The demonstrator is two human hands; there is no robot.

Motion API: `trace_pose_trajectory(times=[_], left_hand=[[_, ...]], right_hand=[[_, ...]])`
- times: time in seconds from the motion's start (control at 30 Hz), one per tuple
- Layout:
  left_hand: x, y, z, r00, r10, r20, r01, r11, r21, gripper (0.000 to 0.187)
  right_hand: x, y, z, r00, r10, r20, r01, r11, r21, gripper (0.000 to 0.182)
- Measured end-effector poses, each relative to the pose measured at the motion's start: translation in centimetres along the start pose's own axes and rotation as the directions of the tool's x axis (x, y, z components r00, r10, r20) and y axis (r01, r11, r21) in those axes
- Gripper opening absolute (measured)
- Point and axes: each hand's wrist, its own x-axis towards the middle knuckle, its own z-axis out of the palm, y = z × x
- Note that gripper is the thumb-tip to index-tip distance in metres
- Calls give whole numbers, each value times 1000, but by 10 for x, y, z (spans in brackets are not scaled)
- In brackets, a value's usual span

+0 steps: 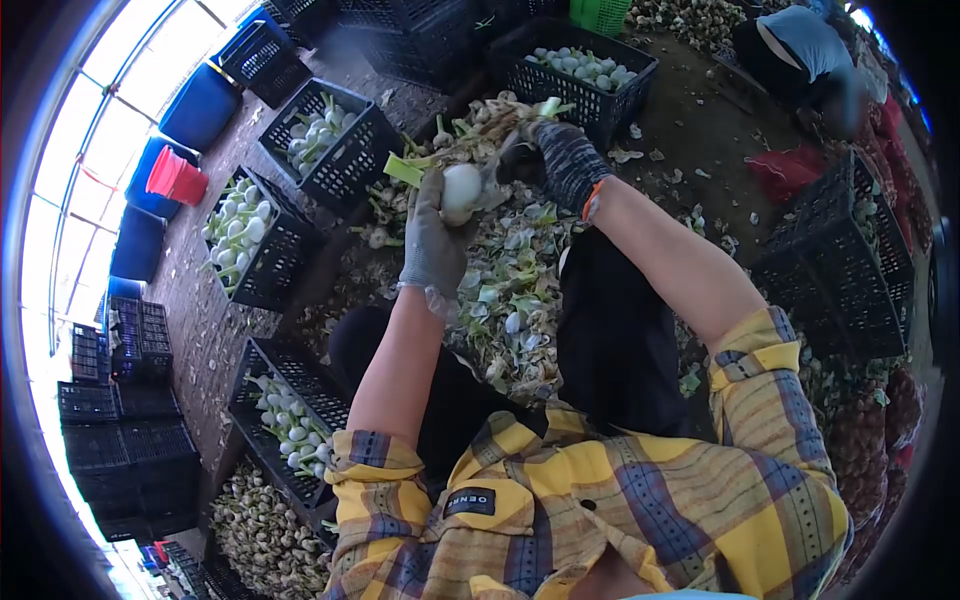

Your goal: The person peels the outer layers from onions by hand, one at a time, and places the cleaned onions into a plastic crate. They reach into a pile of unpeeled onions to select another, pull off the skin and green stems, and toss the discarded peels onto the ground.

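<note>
My left hand (437, 235), in a grey glove, is closed around a large white garlic bulb (461, 188). A cut green stalk (404, 170) sticks out at the upper left of the bulb. My right hand (562, 165), in a dark striped knit glove with an orange cuff edge, is just right of the bulb with its fingers curled. Pale, thin skin (491, 188) shows between the bulb and the right fingers; what those fingers grip is hidden. Unpeeled garlic with dry stalks (480, 122) lies in a heap beyond both hands.
Peeled skins and leaf scraps (515, 300) cover the floor between my knees. Black crates of white garlic stand at left (262, 265), upper left (350, 170), lower left (300, 375) and far side (600, 110). Another crate (835, 265) is right. A person (805, 50) bends at upper right.
</note>
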Motion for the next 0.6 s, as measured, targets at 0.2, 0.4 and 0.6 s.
trace_pose_trajectory(times=[0.2, 0.4, 0.6], left_hand=[[3, 6, -23, 999, -8, -34, 13, 989, 149, 32], [8, -5, -57, 991, 129, 23, -130, 941, 311, 38], [12, -16, -65, 992, 91, 82, -114, 930, 351, 45]], right_hand=[[39, 14, -24, 971, -180, 157, 238, 780, -578, 28], [9, 13, 12, 817, -186, 545, 558, 18, -830, 51], [31, 38, 30, 856, 4, 517, 499, 259, -827, 41]])
